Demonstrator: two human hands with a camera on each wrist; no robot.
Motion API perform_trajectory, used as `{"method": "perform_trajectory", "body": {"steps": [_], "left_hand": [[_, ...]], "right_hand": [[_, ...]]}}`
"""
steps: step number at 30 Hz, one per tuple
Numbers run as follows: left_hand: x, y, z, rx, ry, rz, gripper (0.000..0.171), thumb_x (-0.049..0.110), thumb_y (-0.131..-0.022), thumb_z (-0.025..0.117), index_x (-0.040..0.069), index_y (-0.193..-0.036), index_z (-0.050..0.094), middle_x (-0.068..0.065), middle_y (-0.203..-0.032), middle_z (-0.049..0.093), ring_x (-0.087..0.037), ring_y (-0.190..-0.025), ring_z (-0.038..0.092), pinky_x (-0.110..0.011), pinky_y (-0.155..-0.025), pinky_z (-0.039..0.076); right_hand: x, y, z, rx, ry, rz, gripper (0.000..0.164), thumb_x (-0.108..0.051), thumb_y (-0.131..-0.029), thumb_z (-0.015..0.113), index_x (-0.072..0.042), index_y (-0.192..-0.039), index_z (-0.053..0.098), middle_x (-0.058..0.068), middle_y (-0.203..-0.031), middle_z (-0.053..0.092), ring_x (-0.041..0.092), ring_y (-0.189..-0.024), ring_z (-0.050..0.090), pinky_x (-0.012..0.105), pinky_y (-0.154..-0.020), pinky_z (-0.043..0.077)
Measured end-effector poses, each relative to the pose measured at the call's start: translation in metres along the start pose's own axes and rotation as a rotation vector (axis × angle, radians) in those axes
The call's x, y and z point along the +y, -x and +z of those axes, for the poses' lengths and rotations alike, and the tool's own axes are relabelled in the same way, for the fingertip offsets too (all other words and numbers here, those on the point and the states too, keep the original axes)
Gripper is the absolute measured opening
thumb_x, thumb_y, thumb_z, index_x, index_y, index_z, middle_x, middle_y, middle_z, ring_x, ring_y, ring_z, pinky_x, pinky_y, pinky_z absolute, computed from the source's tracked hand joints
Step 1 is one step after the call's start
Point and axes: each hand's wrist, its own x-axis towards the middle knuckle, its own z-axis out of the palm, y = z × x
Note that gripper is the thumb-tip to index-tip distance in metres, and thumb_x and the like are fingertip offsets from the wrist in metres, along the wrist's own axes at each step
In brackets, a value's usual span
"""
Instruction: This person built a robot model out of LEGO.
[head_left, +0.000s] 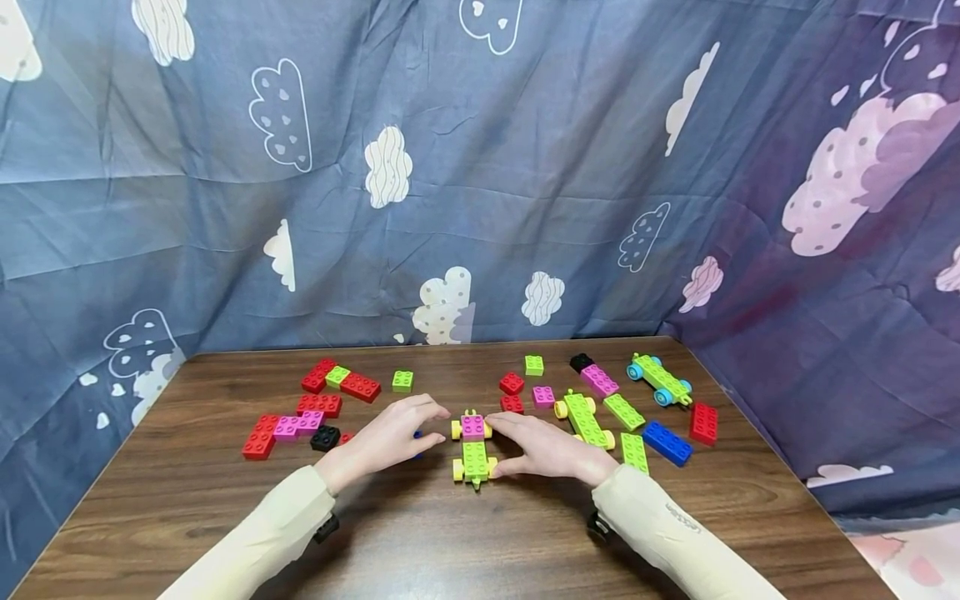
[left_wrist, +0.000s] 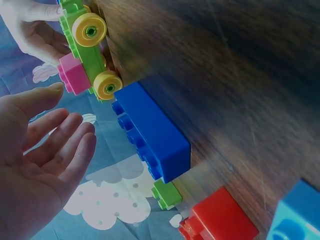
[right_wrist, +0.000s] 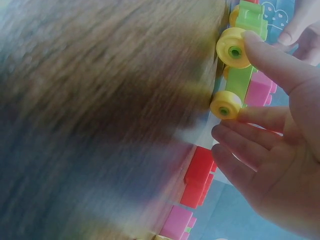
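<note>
A small green toy car base (head_left: 475, 455) with yellow wheels stands on the table between both hands. On its far end sits a pink brick (head_left: 472, 427), also seen from the side in the left wrist view. My right hand (head_left: 547, 448) is along the car's right side, thumb and index fingertips at its yellow wheels (right_wrist: 234, 47), the other fingers loosely bent. To the left of the car, my left hand (head_left: 390, 437) hovers with relaxed, spread fingers and holds nothing. A long blue brick (left_wrist: 152, 132) lies near it, mostly hidden by that hand in the head view.
Red bricks (head_left: 260, 437), pink bricks (head_left: 287, 428) and a black brick (head_left: 326, 437) lie at left. At right are another yellow-wheeled car base (head_left: 585, 419), a blue-wheeled one (head_left: 660, 379), a blue brick (head_left: 667, 442) and several loose bricks. A patterned curtain (head_left: 480, 208) hangs behind the table.
</note>
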Motion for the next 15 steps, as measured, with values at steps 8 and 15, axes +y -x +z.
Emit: {"method": "perform_trajectory", "body": {"steps": [8, 15], "left_hand": [[-0.002, 0.008, -0.005, 0.006, -0.023, -0.009, 0.029, 0.019, -0.089, 0.073, 0.004, -0.114, 0.069, -0.006, -0.110, 0.070, -0.019, -0.099, 0.068, -0.035, -0.087, 0.057], [-0.004, 0.015, -0.008, -0.020, -0.010, -0.041, 0.031, 0.019, -0.089, 0.074, 0.004, -0.115, 0.068, -0.007, -0.110, 0.070, -0.021, -0.100, 0.068, -0.036, -0.088, 0.057]], "right_hand": [[0.001, 0.000, -0.001, 0.010, 0.008, -0.022, 0.080, -0.048, -0.088, 0.070, -0.002, -0.147, 0.043, 0.014, -0.152, 0.047, 0.031, -0.140, 0.046, 0.049, -0.114, 0.039], [0.001, -0.001, 0.001, 0.008, 0.018, -0.024, 0.080, -0.048, -0.089, 0.070, -0.002, -0.148, 0.043, 0.014, -0.152, 0.046, 0.030, -0.141, 0.046, 0.048, -0.115, 0.039]]}}
